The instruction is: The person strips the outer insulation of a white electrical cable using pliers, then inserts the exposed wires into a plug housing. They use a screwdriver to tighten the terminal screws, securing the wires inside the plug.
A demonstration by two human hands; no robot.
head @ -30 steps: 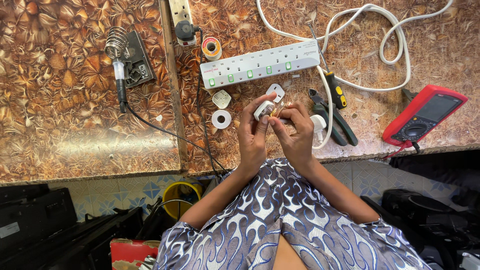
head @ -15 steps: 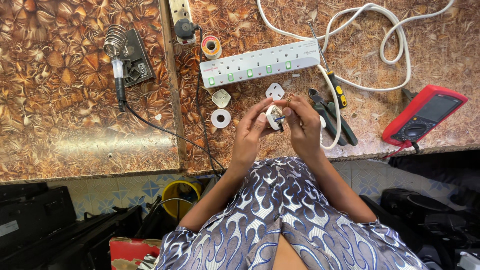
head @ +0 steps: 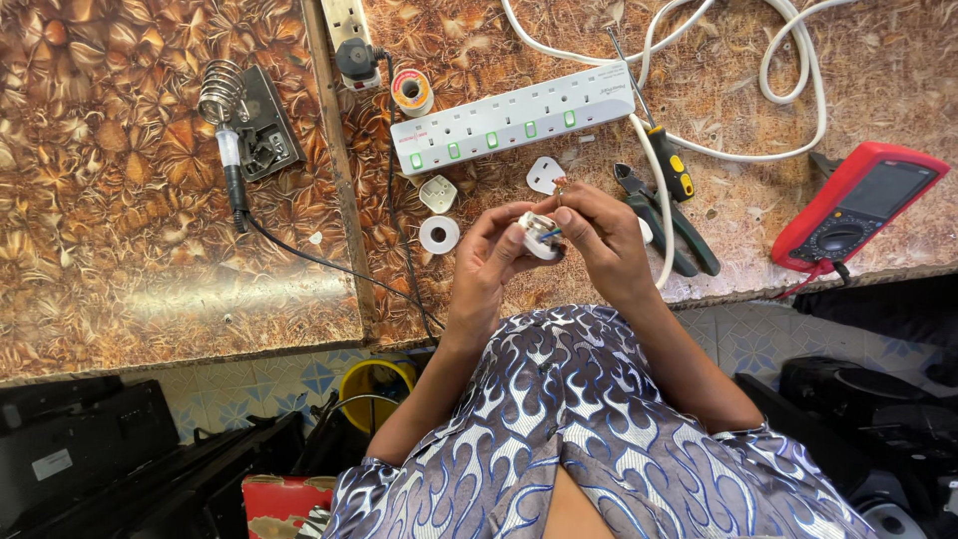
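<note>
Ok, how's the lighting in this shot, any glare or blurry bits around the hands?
Head view: bright, even daylight, with a pale glare patch on the glossy worktop at left; the left hand and right hand are sharp enough, though the small white plug between them is partly hidden by fingers; the dark clutter below the bench sits in shadow, and the frame edges bow slightly.

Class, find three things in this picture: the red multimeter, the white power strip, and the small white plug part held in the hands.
Red multimeter [head: 860, 208], head view: on its dark screen.
White power strip [head: 512, 118], head view: on the middle of its top face.
White plug part [head: 539, 236], head view: on its white body between both hands.
</note>
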